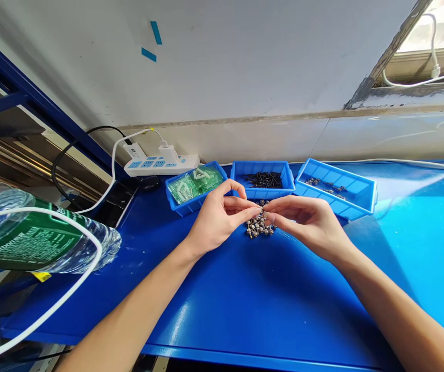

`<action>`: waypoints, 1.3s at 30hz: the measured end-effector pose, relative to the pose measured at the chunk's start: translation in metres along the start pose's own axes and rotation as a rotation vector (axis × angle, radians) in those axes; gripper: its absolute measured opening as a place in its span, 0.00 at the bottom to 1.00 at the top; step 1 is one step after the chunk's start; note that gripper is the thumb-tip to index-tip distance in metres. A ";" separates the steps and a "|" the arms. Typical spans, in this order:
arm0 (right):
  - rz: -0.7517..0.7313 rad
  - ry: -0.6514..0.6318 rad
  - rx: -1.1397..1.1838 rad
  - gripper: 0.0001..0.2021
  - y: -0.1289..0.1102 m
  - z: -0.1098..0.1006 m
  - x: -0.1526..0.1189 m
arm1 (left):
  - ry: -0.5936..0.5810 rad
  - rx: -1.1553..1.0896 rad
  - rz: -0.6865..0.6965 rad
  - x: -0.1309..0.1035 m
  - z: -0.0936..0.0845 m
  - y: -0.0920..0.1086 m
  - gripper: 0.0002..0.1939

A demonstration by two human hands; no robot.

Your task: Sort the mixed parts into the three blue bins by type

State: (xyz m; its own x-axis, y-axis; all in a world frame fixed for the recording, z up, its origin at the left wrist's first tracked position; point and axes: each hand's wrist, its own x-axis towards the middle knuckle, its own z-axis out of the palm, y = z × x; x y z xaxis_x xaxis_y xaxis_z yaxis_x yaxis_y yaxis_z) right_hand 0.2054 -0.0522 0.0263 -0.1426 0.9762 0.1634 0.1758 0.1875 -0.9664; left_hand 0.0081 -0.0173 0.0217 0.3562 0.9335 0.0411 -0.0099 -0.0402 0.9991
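Left hand and right hand, fingertips closed, pinch a tiny part, mostly hidden, over piled fittings. Bin behind: green packets, white logo. Bottle far left: green label, print illegible.

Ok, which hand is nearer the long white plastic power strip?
Left. The left hand is to the right of the power strip and nearer the camera; the right hand is farther right, fingertips at the heap of small silvery metal parts.
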 end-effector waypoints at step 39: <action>-0.268 0.485 -0.561 0.05 0.004 -0.027 0.004 | -0.309 1.051 0.398 0.006 -0.027 -0.013 0.07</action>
State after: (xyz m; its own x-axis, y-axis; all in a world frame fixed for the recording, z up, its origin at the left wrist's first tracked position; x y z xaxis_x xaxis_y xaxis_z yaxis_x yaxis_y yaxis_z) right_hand 0.2315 -0.0446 0.0284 0.1690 0.8044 0.5695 0.6791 0.3237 -0.6588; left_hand -0.0149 -0.0017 0.0087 0.7165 0.6672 0.2033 0.5548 -0.7218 0.4137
